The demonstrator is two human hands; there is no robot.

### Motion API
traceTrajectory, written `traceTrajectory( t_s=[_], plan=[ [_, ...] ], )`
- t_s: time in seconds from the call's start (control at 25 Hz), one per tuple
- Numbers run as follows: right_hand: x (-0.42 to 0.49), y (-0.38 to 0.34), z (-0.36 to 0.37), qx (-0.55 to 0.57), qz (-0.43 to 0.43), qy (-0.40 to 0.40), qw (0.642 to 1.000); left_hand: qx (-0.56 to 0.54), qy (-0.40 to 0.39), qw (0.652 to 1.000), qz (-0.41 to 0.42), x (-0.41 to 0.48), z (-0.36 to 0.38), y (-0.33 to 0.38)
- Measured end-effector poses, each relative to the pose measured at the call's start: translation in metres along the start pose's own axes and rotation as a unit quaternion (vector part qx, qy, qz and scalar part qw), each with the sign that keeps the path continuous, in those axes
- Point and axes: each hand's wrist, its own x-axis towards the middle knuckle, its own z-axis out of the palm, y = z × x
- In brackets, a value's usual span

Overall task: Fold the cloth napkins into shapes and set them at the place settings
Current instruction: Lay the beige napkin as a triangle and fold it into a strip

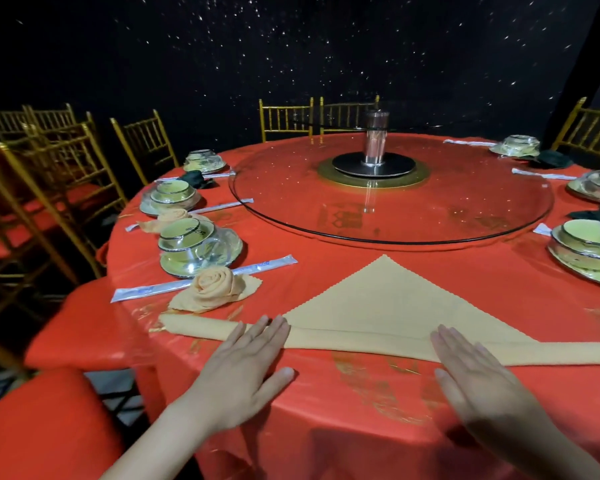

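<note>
Pressing flat on rolled near edge of peach cloth napkin (pixel 388 306): left hand (pixel 253 362) and right hand (pixel 478 372), fingers straight, gripping nothing. Napkin lay near front edge of round red-clothed table (pixel 361 410), triangular point aimed at clear glass turntable (pixel 291 188), stopping short of rim. Rolled band ran past right frame edge. Finished peach rose-shaped napkin (pixel 215 284) sat just left, beside paper-wrapped chopsticks (pixel 205 278). Bare red cloth between hands.
</note>
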Motion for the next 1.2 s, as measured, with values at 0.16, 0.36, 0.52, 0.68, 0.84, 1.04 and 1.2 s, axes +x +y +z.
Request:
traceTrajectory(
  t_s=[0.16, 0.36, 0.52, 0.68, 0.84, 1.04, 1.2],
  plan=[
    [0.008, 0.007, -0.003, -0.037, -0.046, 0.007, 0.998, 0.008, -0.015, 0.999, -0.04, -0.016, -0.003, -0.026],
    [0.011, 0.007, -0.003, -0.049, -0.046, -0.041, 0.997, -0.009, -0.011, 0.997, -0.081, -0.028, -0.001, -0.053],
    [0.008, 0.004, -0.012, -0.015, -0.041, -0.073, 0.996, 0.002, 0.005, 0.992, -0.129, -0.022, -0.013, -0.046],
    [0.007, 0.0, -0.017, -0.022, -0.044, -0.062, 0.997, 0.049, 0.147, 0.987, -0.051, 0.018, -0.019, 0.007],
    [0.01, 0.007, -0.02, 0.003, -0.062, -0.037, 0.997, -0.031, 0.107, 0.992, 0.055, 0.049, -0.008, 0.047],
    [0.016, 0.023, -0.027, 0.056, -0.065, 0.062, 0.994, -0.062, 0.111, 0.992, 0.017, 0.055, -0.01, 0.048],
    [0.027, 0.023, -0.03, 0.09, -0.048, 0.061, 0.993, -0.112, 0.095, 0.989, -0.032, 0.065, -0.013, 0.05]
  ],
)
